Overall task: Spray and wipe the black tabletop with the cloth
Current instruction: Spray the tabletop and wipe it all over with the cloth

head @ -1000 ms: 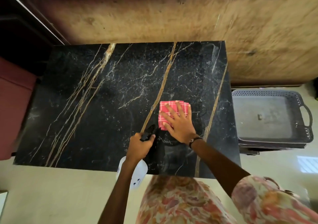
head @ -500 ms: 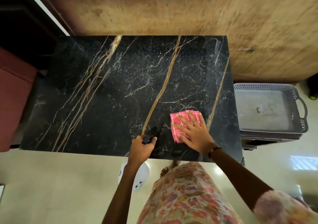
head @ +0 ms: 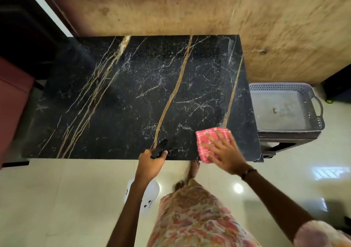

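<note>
The black marble tabletop (head: pixel 133 98) with gold veins fills the middle of the view. A folded pink checked cloth (head: pixel 207 138) lies flat near the table's front right edge. My right hand (head: pixel 224 155) presses down on it with fingers spread. My left hand (head: pixel 150 163) grips a spray bottle by its black nozzle (head: pixel 159 149) at the front edge. The bottle's white body (head: pixel 148 195) hangs below the table level, partly hidden by my forearm.
A grey plastic basket (head: pixel 284 108) stands on a low stand right of the table. A dark red seat (head: pixel 13 98) is at the left. A wooden wall panel (head: pixel 190 7) runs behind the table. My bare feet (head: pixel 191 170) stand on the pale tiled floor.
My right hand has slid the cloth to the right and toward the front edge of the table. My left hand keeps hold of the spray bottle at the front edge.
</note>
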`<state>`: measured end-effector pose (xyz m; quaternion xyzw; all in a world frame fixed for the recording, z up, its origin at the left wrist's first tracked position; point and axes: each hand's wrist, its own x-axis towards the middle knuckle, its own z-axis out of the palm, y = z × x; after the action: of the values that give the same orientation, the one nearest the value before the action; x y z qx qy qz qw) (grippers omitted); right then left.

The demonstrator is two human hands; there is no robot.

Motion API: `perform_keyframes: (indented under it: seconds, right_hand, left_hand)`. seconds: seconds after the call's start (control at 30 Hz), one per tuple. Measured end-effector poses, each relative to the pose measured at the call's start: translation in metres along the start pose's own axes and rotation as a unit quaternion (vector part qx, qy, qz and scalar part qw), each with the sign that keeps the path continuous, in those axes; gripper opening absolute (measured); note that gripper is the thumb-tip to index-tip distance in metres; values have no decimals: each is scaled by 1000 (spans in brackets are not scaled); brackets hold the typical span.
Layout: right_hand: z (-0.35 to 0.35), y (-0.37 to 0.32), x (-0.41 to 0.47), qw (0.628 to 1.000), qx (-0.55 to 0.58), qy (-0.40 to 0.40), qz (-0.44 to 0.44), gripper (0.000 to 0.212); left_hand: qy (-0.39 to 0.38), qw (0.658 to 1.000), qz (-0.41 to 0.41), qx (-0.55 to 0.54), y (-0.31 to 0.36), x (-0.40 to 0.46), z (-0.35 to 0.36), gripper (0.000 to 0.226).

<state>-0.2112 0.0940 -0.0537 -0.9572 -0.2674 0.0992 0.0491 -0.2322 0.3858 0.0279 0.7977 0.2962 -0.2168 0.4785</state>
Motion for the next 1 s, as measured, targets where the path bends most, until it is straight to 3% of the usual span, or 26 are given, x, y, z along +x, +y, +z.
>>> perform_keyframes:
  seconds: [0.1,0.2,0.37,0.47,0.6,0.73,0.83,1.0]
  right_hand:
    - [-13,21,19,996,18,-24,86,54]
    - [-17,-1,49,992,27,-22,118,58]
    - [1,-25,18,999,-11,-30,-12,54]
    - [7,-1,-41,999,-28,-10,-29,49]
    - [-7,64,-70,998,-30,-17,54,50]
    - [-20,69,-25,992,12,-38,117,52]
    - [-16,49,-10,997,20,-16,74,53]
    - [3,63,-75,998,-8,-37,-48,47]
  left_hand:
    - [-6,1000,20,14,0,-7,2,27]
    - [-19,999,29,24,6,-13,8,29]
    - [-38,998,48,30,21,-18,23,27]
    - [-54,997,53,27,30,-18,35,26]
    - [-59,995,62,50,42,-18,51,26]
    - [-64,995,53,54,52,-19,69,30]
    - [-62,996,44,54,65,-20,84,31]
    - [-70,995,36,60,88,-18,110,27]
